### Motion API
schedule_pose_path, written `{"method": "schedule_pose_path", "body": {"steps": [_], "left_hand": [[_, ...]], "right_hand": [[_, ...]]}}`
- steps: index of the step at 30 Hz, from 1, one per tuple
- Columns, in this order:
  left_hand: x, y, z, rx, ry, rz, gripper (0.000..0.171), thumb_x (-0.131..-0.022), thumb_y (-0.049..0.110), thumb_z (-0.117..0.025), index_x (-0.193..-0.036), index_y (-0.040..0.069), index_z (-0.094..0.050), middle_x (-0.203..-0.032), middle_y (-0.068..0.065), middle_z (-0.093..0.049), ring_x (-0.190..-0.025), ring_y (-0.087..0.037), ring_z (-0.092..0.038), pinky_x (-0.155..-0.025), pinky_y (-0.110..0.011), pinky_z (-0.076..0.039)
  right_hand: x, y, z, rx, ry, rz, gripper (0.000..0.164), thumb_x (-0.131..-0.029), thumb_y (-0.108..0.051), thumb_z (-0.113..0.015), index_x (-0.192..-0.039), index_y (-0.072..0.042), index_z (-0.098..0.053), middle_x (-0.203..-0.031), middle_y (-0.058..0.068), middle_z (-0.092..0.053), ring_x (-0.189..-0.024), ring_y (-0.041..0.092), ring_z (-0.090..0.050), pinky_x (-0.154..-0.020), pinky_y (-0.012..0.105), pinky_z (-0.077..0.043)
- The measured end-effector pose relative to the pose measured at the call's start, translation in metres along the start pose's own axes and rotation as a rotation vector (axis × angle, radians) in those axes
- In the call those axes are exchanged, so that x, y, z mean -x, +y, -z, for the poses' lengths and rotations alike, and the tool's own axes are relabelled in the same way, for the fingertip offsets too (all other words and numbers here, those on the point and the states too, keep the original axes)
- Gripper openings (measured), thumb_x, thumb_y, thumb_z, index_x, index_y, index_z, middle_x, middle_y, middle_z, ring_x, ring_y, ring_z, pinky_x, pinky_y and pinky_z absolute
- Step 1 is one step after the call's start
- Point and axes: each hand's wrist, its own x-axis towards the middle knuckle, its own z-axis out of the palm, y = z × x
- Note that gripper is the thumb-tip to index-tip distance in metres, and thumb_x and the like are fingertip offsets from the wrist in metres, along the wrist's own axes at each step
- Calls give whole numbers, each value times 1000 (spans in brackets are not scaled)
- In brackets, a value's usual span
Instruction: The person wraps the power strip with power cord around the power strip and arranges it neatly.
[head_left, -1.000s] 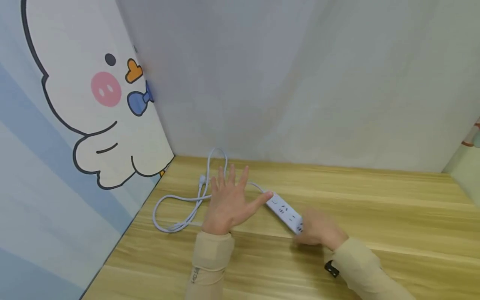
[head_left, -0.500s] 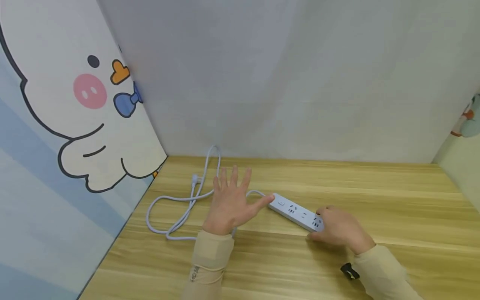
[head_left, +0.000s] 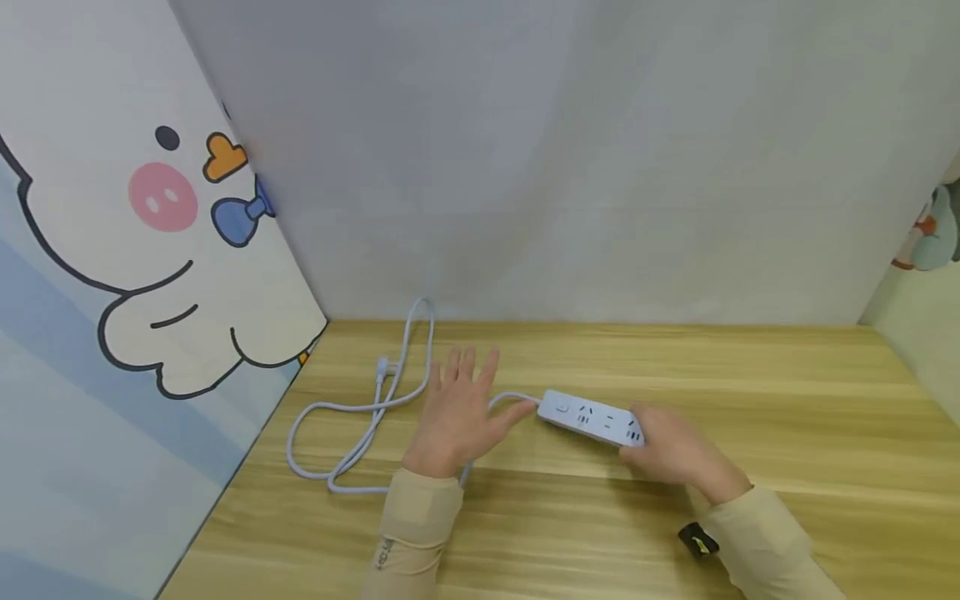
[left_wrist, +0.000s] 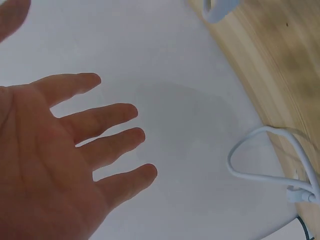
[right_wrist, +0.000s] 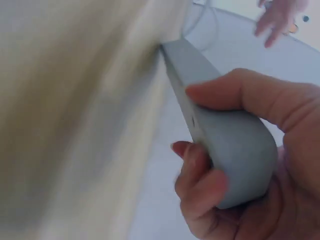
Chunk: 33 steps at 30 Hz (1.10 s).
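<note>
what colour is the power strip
The power strip is white with dark slots, best seen in head view.

The power strip (head_left: 592, 418) is white, long and narrow, with its sockets facing upward and a small switch (head_left: 562, 408) near its left end. The right hand (head_left: 672, 448) grips its right end, the thumb on one side and curled fingers on the other. From the left end runs a white cable (head_left: 345, 407), which lies in loose, crossing loops, partly hidden by the spread left hand (head_left: 453, 421). Its plug (head_left: 383, 367) rests just beside one loop.
</note>
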Motion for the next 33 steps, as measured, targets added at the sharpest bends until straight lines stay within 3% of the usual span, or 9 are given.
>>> {"method": "schedule_pose_path", "body": {"steps": [4,9,13,16,22,25,28,30,33], "left_hand": [[-2,-3,-4,-36,86,-41,81,-99,56,-57,-155,1,-36,-159,-28,-35,-150,-44,-30,-124,-59,-22],[-1,-7,-2,34,263,-61,64,-102,40,-61,-139,-12,-51,-141,-29,-55,-129,-44,-55,-106,-52,-50],[0,-3,2,174,380,-115,37,-103,32,-60,-116,-1,-70,-112,-17,-72,-104,-34,-71,-84,-47,-60],[1,3,6,361,434,-170,25,-102,30,-63,-99,9,-75,-89,-4,-76,-86,-22,-74,-73,-37,-60],[12,19,19,844,349,-174,28,-102,37,-62,-90,15,-74,-75,-1,-75,-59,-10,-64,-55,-21,-39],[16,28,25,1026,273,-182,29,-104,37,-59,-93,12,-71,-75,-9,-75,-62,-12,-69,-65,-21,-49],[18,40,27,1161,210,-217,29,-105,32,-57,-100,6,-69,-75,-18,-72,-70,-21,-75,-87,-33,-59],[19,49,26,1233,177,-237,30,-107,28,-53,-105,2,-67,-74,-22,-70,-68,-25,-75,-86,-40,-61],[21,62,23,1296,149,-271,33,-109,25,-48,-109,-3,-65,-73,-25,-66,-64,-20,-73,-78,-46,-62]], "right_hand": [[11,-4,23,-56,49,92,37,-87,-12,-74,-114,9,-58,-88,8,-63,-70,14,-53,-58,27,-46],[29,-20,57,-43,226,177,35,-88,-17,-78,-112,3,-63,-88,5,-67,-65,8,-51,-54,23,-43],[41,-28,73,3,342,186,36,-87,-17,-79,-114,1,-65,-91,7,-70,-66,9,-52,-55,22,-43],[45,-31,77,11,407,196,37,-86,-14,-79,-117,0,-65,-94,9,-72,-69,11,-54,-57,23,-44],[44,-33,77,13,538,242,45,-84,-10,-81,-124,1,-63,-97,15,-73,-68,12,-56,-55,22,-45],[43,-34,76,19,585,232,44,-84,-11,-81,-122,3,-63,-95,17,-73,-66,13,-56,-53,22,-44],[40,-32,75,20,614,230,42,-83,-11,-82,-119,3,-64,-92,16,-72,-66,15,-56,-53,22,-43],[38,-31,75,10,635,240,41,-82,-11,-82,-117,3,-65,-90,15,-72,-66,16,-55,-53,23,-42],[34,-30,72,-6,673,258,40,-81,-10,-83,-114,3,-67,-88,16,-72,-64,15,-54,-52,23,-40]]}}
